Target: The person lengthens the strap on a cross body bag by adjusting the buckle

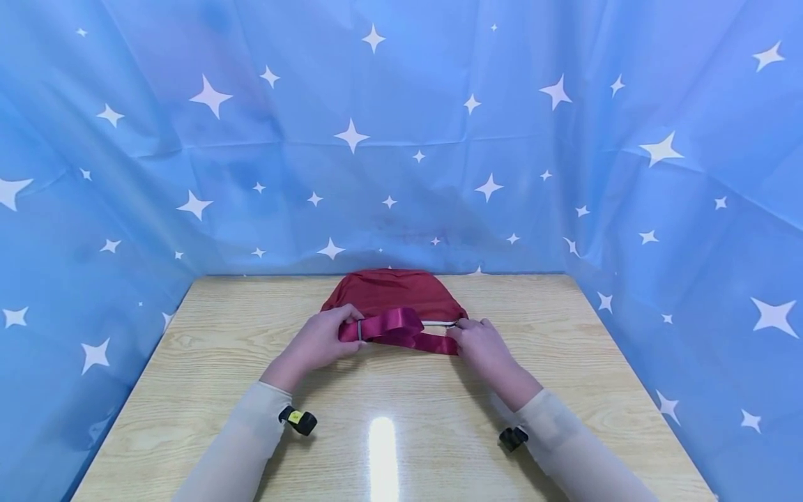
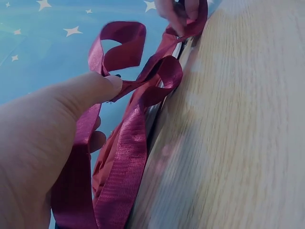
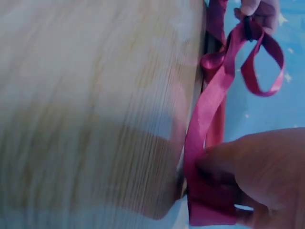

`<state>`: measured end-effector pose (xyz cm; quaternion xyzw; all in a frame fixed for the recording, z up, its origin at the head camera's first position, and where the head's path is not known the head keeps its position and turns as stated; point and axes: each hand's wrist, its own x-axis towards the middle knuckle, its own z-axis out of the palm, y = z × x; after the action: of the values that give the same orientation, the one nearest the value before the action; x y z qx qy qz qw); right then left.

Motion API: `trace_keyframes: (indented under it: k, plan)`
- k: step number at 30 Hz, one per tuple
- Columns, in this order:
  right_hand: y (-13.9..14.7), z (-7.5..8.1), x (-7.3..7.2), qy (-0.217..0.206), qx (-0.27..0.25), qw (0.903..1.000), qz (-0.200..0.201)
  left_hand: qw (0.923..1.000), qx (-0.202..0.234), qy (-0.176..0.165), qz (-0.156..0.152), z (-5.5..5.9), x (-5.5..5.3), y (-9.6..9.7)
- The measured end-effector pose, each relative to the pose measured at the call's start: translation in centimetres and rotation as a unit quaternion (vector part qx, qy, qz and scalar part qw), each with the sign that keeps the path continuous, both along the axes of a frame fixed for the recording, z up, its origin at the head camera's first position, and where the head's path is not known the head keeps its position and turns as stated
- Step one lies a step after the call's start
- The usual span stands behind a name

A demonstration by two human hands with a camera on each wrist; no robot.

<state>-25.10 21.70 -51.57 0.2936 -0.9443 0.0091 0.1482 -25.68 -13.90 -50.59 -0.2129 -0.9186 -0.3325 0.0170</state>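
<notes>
A red waist bag (image 1: 389,289) lies at the back of the table, its magenta strap (image 1: 383,325) looped along its near side. My left hand (image 1: 320,339) pinches the strap between thumb and fingers, right by a dark slider buckle (image 1: 360,330). In the left wrist view, loops of webbing (image 2: 126,157) rise and twist around that thumb. At the bag's right end, my right hand (image 1: 488,351) holds the strap, with thumb and fingers bent round it. The right wrist view shows the webbing (image 3: 208,119) running from this hand to the left one; the fingertips are partly hidden.
A light wood-grain table (image 1: 301,446) lies under both arms, with a bright light reflection near its front. Blue cloth with white stars (image 1: 401,167) hangs behind and at both sides, close to the bag's far edge.
</notes>
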Motion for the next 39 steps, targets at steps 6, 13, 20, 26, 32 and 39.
trace_keyframes:
  k: [6, 13, 20, 26, 32, 39]
  plan:
    - [-1.0, -0.5, -0.1, -0.08, -0.076, 0.993, 0.043, 1.0, 0.001, -0.001, -0.003, -0.1, -0.1, 0.2]
    - [-1.1, -1.0, -0.3, -0.108, -0.087, 0.9852, 0.1, 1.0, 0.005, -0.001, -0.003, -0.1, -0.2, 0.3]
    - [-0.5, -0.4, -0.2, -0.096, -0.051, 0.9899, 0.092, 1.0, 0.003, -0.008, -0.001, -0.2, -0.1, 0.1]
    - [0.2, 0.1, -0.3, -0.081, -0.012, 0.9953, 0.051, 1.0, 0.003, -0.002, 0.001, -0.3, -0.3, -0.1]
    - [0.1, 0.3, -0.4, -0.071, 0.021, 0.997, 0.025, 0.9995, -0.014, 0.027, 0.002, -0.4, -0.4, -0.1]
    - [-1.3, 0.2, -0.5, -0.104, -0.052, 0.9923, 0.043, 0.9993, -0.012, 0.033, -0.01, -0.4, -0.4, 0.1]
